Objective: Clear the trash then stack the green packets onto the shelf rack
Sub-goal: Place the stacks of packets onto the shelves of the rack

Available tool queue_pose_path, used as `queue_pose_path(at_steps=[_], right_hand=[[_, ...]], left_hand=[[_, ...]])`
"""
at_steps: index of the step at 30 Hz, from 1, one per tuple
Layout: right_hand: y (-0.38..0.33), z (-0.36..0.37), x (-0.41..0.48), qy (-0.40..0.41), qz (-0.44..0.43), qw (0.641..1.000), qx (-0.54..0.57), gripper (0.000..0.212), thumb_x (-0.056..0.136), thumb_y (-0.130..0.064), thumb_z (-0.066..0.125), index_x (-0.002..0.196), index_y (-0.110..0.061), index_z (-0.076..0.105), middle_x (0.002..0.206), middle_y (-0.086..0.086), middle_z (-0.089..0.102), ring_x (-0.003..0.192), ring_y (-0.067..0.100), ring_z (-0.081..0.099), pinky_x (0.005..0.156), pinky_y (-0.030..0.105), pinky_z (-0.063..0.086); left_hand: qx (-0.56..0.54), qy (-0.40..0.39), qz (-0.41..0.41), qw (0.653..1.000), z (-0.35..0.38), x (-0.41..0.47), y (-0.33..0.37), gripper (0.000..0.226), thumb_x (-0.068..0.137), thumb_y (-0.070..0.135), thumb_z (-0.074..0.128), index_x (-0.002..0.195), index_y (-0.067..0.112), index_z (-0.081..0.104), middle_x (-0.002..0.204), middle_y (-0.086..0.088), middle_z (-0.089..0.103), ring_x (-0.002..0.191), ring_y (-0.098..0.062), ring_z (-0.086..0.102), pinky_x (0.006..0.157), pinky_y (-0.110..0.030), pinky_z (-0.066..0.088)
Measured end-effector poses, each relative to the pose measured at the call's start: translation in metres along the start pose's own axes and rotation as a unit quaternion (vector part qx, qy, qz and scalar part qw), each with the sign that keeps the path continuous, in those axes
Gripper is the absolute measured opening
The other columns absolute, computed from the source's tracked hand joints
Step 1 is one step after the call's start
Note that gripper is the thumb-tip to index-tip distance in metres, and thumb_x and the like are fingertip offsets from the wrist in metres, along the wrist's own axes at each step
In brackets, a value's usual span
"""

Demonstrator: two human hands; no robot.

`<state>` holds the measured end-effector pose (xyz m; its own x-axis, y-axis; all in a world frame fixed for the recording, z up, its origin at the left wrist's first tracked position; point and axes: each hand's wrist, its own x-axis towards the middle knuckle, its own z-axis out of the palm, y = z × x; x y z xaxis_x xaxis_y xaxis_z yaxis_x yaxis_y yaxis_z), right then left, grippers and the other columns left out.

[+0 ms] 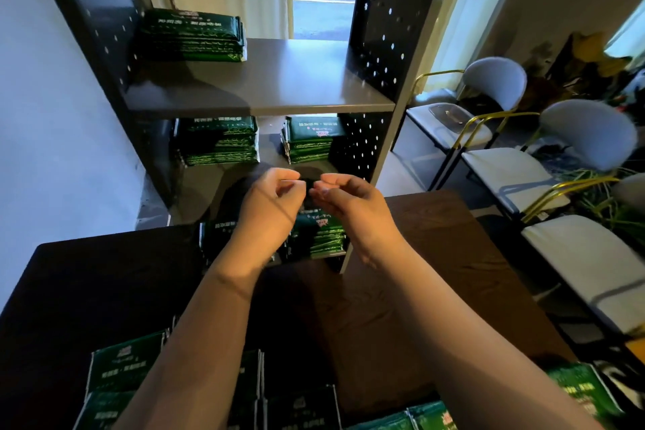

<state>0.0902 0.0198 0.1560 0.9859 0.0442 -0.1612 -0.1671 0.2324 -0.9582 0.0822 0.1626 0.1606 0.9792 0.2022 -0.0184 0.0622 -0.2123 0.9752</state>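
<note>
A shelf rack (pixel 279 80) with black perforated sides and grey boards stands behind a dark table (pixel 419 272). Stacks of green packets lie on it: one on the top board at the left (pixel 192 37), two on the middle board (pixel 220 141) (pixel 310 141), and two on the lowest board (pixel 216 237) (pixel 321 234). My left hand (pixel 268 206) and my right hand (pixel 349 202) hover close together in front of the lowest board, above those stacks. Their fingers are loosely curled and hold nothing. More green packets (pixel 122 370) (pixel 579 391) lie loose on the table's near edge.
A pale wall runs along the left of the rack. Several grey chairs with gold frames (pixel 495 80) (pixel 586 136) line the right side, beyond the table edge. A curtained window is behind the rack. The right part of the top board is bare.
</note>
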Motion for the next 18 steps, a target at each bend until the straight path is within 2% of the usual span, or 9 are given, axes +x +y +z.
queue_pose_path(at_steps=[2,4,7,9,10,13,16,18], right_hand=[[0.002,-0.008,-0.016,0.001,-0.016,0.999,-0.043,0.017,0.092,-0.001,0.065,0.109,0.002,0.067,0.102,0.022,0.071,0.093,0.026,0.071,0.093,0.040,0.057],[0.002,-0.022,-0.032,0.004,-0.032,0.995,-0.091,0.016,0.093,0.001,0.063,0.109,0.005,0.066,0.092,0.014,0.071,0.083,0.017,0.070,0.085,0.034,0.057],[0.002,-0.053,-0.053,0.010,-0.036,0.985,-0.168,0.012,0.092,0.000,0.063,0.103,-0.002,0.068,0.097,0.018,0.071,0.086,0.018,0.069,0.083,0.036,0.057],[0.004,-0.080,-0.065,0.008,-0.017,0.977,-0.211,0.009,0.092,-0.004,0.065,0.101,-0.004,0.068,0.097,0.015,0.072,0.085,0.017,0.070,0.082,0.034,0.057],[0.006,-0.094,-0.068,0.000,-0.006,0.971,-0.238,0.012,0.093,-0.007,0.065,0.103,-0.003,0.068,0.096,0.012,0.073,0.084,0.014,0.071,0.080,0.033,0.058],[0.020,-0.143,-0.078,-0.008,0.032,0.949,-0.314,0.014,0.093,-0.013,0.067,0.105,-0.008,0.071,0.096,0.005,0.074,0.085,0.011,0.071,0.077,0.027,0.059],[0.035,-0.199,-0.086,0.007,0.065,0.928,-0.367,0.013,0.091,-0.015,0.069,0.104,-0.015,0.072,0.095,0.003,0.074,0.086,0.015,0.071,0.079,0.033,0.059],[0.041,-0.238,-0.090,0.039,0.084,0.914,-0.394,0.016,0.090,-0.017,0.071,0.106,-0.015,0.072,0.098,0.002,0.074,0.085,0.012,0.069,0.081,0.032,0.058]], left_hand=[[0.004,-0.031,0.007,0.999,0.009,-0.010,-0.002,0.026,0.069,0.044,0.064,0.092,0.032,0.063,0.095,-0.005,0.071,0.097,-0.025,0.069,0.093,-0.050,0.055],[0.006,-0.070,0.010,0.997,0.022,-0.021,-0.003,0.015,0.077,0.026,0.070,0.088,0.031,0.062,0.089,-0.002,0.069,0.092,-0.023,0.068,0.092,-0.050,0.055],[0.026,-0.128,0.022,0.991,0.048,-0.038,-0.011,0.023,0.088,0.005,0.067,0.089,0.028,0.062,0.088,0.003,0.069,0.092,-0.017,0.067,0.091,-0.039,0.055],[0.039,-0.163,0.025,0.986,0.069,-0.052,-0.020,0.019,0.089,0.003,0.066,0.093,0.020,0.064,0.089,0.005,0.069,0.090,-0.013,0.067,0.085,-0.026,0.053],[0.047,-0.176,0.023,0.983,0.079,-0.058,-0.025,0.016,0.089,0.004,0.066,0.096,0.018,0.065,0.090,0.004,0.069,0.090,-0.012,0.067,0.083,-0.025,0.052],[0.082,-0.229,-0.004,0.970,0.115,-0.080,-0.047,0.015,0.089,0.008,0.066,0.101,0.018,0.067,0.097,0.001,0.071,0.092,-0.013,0.068,0.084,-0.030,0.054],[0.107,-0.266,-0.054,0.956,0.157,-0.101,-0.069,0.016,0.091,0.012,0.066,0.101,0.024,0.065,0.097,0.000,0.071,0.090,-0.017,0.068,0.089,-0.038,0.056],[0.126,-0.292,-0.078,0.945,0.188,-0.111,-0.079,0.019,0.092,0.016,0.065,0.109,0.022,0.066,0.097,0.004,0.071,0.089,-0.013,0.068,0.087,-0.034,0.056]])
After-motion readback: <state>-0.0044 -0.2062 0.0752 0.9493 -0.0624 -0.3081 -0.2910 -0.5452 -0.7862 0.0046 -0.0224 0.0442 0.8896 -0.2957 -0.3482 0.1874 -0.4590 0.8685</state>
